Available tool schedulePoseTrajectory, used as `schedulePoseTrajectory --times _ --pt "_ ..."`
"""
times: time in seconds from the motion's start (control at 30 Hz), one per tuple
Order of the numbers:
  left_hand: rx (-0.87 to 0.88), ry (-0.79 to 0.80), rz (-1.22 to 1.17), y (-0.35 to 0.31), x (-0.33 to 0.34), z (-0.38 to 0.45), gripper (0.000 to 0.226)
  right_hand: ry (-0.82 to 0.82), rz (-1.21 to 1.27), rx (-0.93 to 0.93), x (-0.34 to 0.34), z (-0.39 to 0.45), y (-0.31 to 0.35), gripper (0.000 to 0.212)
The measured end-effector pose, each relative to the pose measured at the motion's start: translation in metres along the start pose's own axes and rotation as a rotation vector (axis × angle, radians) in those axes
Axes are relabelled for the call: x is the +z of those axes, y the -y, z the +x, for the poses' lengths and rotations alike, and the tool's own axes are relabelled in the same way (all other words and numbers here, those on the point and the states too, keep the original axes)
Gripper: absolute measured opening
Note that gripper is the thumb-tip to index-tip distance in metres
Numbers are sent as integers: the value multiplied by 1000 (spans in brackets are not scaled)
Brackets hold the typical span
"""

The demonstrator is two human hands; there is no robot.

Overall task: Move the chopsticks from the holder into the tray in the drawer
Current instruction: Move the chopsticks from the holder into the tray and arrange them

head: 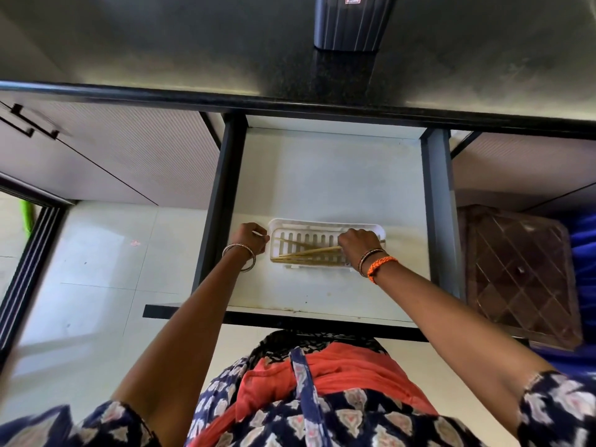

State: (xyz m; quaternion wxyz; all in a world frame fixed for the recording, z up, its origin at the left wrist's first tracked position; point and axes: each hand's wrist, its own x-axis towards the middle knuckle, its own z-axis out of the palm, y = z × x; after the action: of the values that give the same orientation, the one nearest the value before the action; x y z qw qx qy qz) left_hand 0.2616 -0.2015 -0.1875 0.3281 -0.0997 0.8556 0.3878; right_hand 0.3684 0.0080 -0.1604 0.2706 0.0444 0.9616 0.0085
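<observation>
A white slotted tray (325, 226) lies in the open drawer (322, 175), near its front. Several wooden chopsticks (303, 254) lie lengthwise in the tray, fanned apart at the left ends. My right hand (358, 245) rests over the tray's right end with its fingers closed around the chopsticks' right ends. My left hand (250, 237) is at the tray's left edge, fingers curled against its rim. A dark ribbed holder (350, 22) stands on the black countertop above; its inside is hidden.
The drawer's dark side rails (219, 201) flank the white floor. The countertop edge (290, 103) overhangs the drawer's back. A brown patterned box (519, 272) sits to the right, closed cabinet fronts (129, 150) to the left, pale floor tiles below.
</observation>
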Motion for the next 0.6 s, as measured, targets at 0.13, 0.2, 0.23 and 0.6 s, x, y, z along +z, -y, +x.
schedulePoseTrajectory --times 0.13,0.2,0.23,0.6 --pt "-15 -4 -3 0 -1 -4 3 2 -34 -31 -2 -2 3 29" --pt "-22 -9 -11 -2 -1 -7 4 -6 -44 -36 -2 -7 6 31" --pt "-27 -11 -8 -3 -1 -8 4 -10 -48 -31 -2 -10 9 33" --pt "-50 4 -4 -5 -3 -10 6 -51 31 43 -1 -15 9 31"
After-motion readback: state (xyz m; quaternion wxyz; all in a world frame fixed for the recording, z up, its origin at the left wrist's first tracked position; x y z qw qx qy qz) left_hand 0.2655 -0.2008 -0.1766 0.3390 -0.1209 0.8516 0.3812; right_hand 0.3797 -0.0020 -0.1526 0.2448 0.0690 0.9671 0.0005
